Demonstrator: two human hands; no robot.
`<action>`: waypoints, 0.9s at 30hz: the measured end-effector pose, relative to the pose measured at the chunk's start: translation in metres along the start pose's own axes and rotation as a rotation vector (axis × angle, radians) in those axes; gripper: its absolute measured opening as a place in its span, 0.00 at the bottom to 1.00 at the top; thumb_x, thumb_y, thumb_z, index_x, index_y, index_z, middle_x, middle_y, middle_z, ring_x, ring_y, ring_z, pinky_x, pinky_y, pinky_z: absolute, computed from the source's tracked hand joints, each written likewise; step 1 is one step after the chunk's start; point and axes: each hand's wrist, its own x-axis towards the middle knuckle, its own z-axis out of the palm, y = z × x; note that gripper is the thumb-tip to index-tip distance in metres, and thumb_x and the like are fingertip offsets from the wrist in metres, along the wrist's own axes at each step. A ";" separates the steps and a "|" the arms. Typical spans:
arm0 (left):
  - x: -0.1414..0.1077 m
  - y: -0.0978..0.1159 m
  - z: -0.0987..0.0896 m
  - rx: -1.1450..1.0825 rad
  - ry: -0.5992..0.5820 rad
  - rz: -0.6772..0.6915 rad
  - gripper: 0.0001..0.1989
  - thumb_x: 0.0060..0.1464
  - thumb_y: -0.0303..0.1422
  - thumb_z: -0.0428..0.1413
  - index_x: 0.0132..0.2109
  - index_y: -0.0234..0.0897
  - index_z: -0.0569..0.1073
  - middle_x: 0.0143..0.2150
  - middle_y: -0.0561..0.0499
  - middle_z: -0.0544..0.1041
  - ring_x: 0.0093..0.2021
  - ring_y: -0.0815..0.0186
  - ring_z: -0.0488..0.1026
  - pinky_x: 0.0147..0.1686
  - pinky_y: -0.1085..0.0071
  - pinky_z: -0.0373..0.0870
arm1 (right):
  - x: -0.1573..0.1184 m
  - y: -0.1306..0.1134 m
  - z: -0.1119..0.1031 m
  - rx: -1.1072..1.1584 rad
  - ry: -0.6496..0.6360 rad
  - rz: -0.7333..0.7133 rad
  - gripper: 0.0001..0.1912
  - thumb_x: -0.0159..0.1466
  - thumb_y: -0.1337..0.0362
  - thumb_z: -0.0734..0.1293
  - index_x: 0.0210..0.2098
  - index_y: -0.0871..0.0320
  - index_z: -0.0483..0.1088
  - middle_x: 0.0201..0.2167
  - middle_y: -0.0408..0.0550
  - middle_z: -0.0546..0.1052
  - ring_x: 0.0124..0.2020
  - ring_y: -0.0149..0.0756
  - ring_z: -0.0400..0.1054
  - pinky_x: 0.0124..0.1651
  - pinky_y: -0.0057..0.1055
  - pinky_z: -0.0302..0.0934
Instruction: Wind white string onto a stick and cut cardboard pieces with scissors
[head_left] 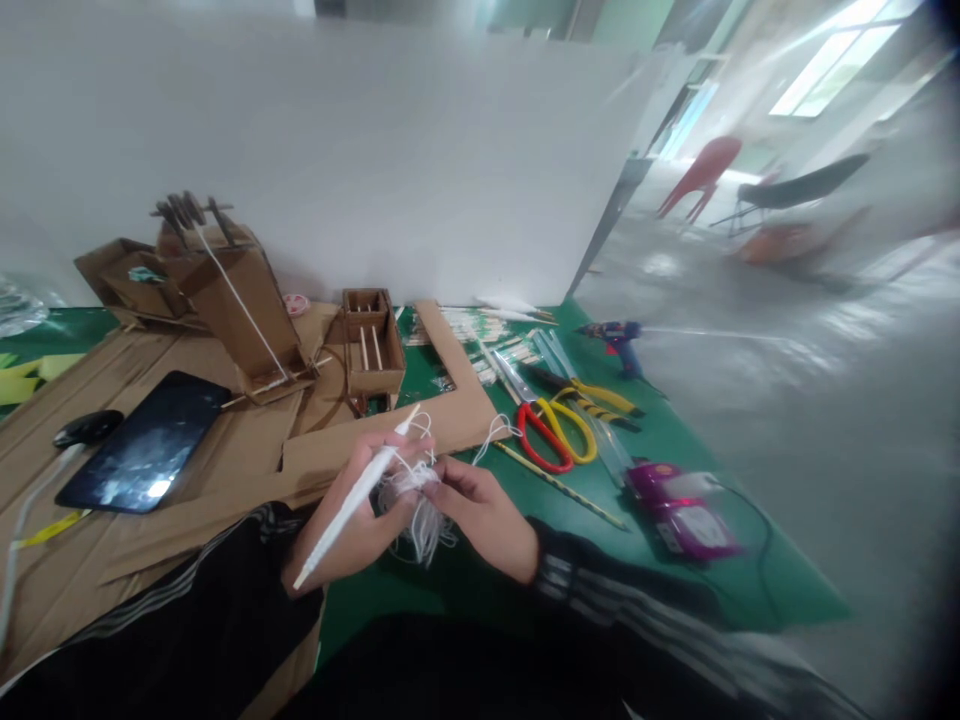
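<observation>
A thin wooden stick wound with white string lies slantwise across my left hand, its bare tips showing at both ends. The fingers of that hand are closed around the stick and also touch a loose tangle of white string. My right hand pinches the same tangle from the other side, thumb and fingers together. Loops of string rise above the fingers, and one loose strand trails right onto the cardboard. Both hands are close together over the green table's front part.
Scissors, pliers, a patterned pencil, a purple power strip and a glue gun lie on the right. Leftward are a tablet, a black mouse, and a cardboard model. A cardboard box and an L-shaped cardboard piece sit ahead.
</observation>
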 end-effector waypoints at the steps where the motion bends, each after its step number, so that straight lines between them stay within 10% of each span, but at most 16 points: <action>1: 0.000 -0.001 0.000 -0.042 -0.004 -0.020 0.22 0.57 0.29 0.55 0.55 0.44 0.56 0.60 0.44 0.69 0.60 0.60 0.67 0.59 0.58 0.63 | 0.000 0.000 0.000 0.022 -0.002 0.018 0.17 0.58 0.50 0.68 0.29 0.60 0.69 0.25 0.40 0.68 0.27 0.30 0.59 0.34 0.29 0.56; 13: 0.007 0.008 -0.004 -0.141 0.092 -0.125 0.20 0.53 0.23 0.53 0.50 0.44 0.56 0.57 0.47 0.72 0.29 0.72 0.70 0.30 0.73 0.68 | 0.001 -0.001 -0.003 0.091 -0.021 0.158 0.15 0.53 0.56 0.70 0.23 0.59 0.64 0.20 0.37 0.65 0.23 0.27 0.56 0.29 0.27 0.52; 27: 0.003 -0.002 0.000 -0.284 0.021 -0.071 0.21 0.58 0.26 0.52 0.55 0.44 0.55 0.59 0.43 0.69 0.56 0.58 0.69 0.48 0.64 0.70 | 0.000 -0.006 -0.002 0.052 -0.118 0.053 0.17 0.55 0.54 0.73 0.32 0.59 0.68 0.29 0.41 0.71 0.30 0.30 0.63 0.37 0.30 0.59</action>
